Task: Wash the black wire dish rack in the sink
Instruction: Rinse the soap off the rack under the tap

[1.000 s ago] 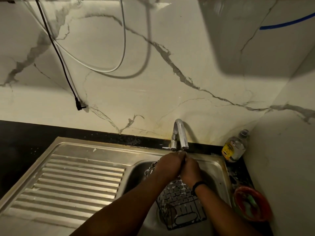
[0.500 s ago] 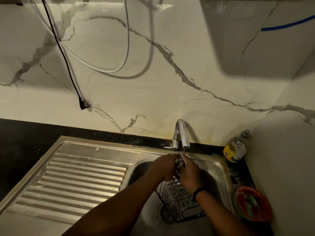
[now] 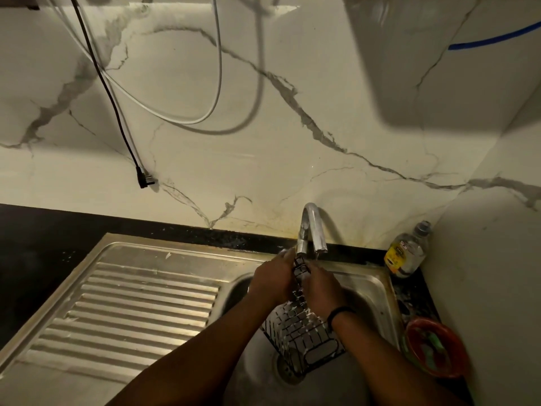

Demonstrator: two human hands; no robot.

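The black wire dish rack [image 3: 303,335] stands tilted in the steel sink basin [image 3: 371,291], its upper end raised toward the chrome tap [image 3: 311,227]. My left hand [image 3: 270,281] grips the rack's upper part from the left. My right hand [image 3: 320,290], with a black band on the wrist, holds it from the right. A thin stream of water falls from the spout onto the rack's top. The rack's lower end rests near the drain [image 3: 285,366].
A ribbed steel drainboard [image 3: 131,312] lies left of the basin. A clear bottle with a yellow label [image 3: 407,250] stands in the back right corner. A red bowl [image 3: 436,350] sits at the right edge. Cables [image 3: 117,112] hang on the marble wall.
The rack has been turned more upright and lifted toward the spout. Both hands have shifted along its upper end, moving slightly apart with the rack between them.
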